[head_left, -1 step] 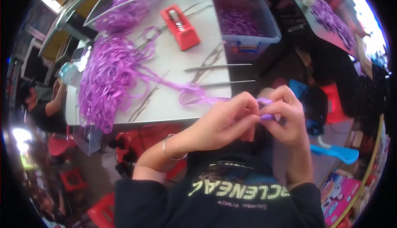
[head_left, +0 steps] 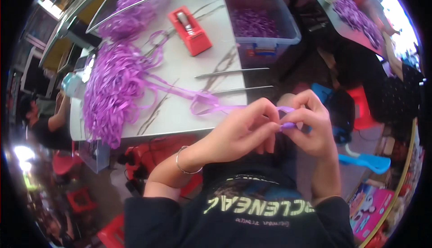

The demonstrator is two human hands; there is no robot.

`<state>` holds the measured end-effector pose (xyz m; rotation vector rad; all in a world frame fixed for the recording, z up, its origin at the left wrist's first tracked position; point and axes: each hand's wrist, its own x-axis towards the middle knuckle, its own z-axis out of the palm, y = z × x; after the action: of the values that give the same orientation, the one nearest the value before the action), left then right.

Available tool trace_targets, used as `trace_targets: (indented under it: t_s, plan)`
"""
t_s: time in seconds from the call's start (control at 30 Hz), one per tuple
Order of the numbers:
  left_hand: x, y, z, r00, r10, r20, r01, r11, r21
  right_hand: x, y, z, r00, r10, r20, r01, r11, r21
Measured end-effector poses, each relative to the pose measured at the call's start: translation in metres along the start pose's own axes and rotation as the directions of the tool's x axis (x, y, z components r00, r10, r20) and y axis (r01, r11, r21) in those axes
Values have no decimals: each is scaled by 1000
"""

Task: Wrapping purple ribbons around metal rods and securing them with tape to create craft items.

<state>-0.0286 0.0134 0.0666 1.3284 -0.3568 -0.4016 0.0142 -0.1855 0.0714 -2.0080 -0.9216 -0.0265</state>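
Note:
Just past the table's near right corner, my left hand (head_left: pixel 249 128) and my right hand (head_left: pixel 310 124) meet in front of my body. Both are closed, thumbs against fingers, on a purple ribbon (head_left: pixel 289 125) that shows as a small folded piece between the fingertips. From my left hand a strand of the ribbon runs left over the table (head_left: pixel 180 117), through a loose loop, to a large heap of purple ribbon (head_left: pixel 114 90). Two thin metal rods (head_left: pixel 234 72) stick out over the table's right edge, beyond my hands.
A red tape dispenser (head_left: pixel 190 30) stands on the table, near a wire-framed basket of ribbon (head_left: pixel 130 16). Past the right edge, a clear plastic bin (head_left: pixel 265 47) holds purple pieces. Other people sit at left and right. A blue dustpan (head_left: pixel 369 162) is low on the right.
The table and the things on it sit slightly further left in the picture. My fingers have shifted only a little around the ribbon, which both hands still hold.

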Motion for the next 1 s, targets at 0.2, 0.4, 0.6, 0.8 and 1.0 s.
trace_targets:
  t_s: [0.2, 0.4, 0.6, 0.8, 1.0]
  plan:
    - [26, -1, 8, 994, -50, 95, 63, 990, -130, -11, 10, -31, 997, -60, -39, 59, 998, -9]
    - [48, 0, 21, 992, 4, 129, 8, 995, -96, -23, 6, -42, 891, 379, 249, -448, 652, 611]
    - [59, 7, 29, 972, -13, 234, 29, 998, -63, -28, 24, -48, 987, 153, 47, -160, 938, 308]
    - [61, 1, 19, 986, -8, 165, 6, 1000, 15, -29, 23, -53, 902, 385, 195, -416, 657, 629]
    - [55, -5, 5, 999, 44, -4, -38, 911, 410, -16, 20, -54, 965, 255, -64, -234, 944, 232]
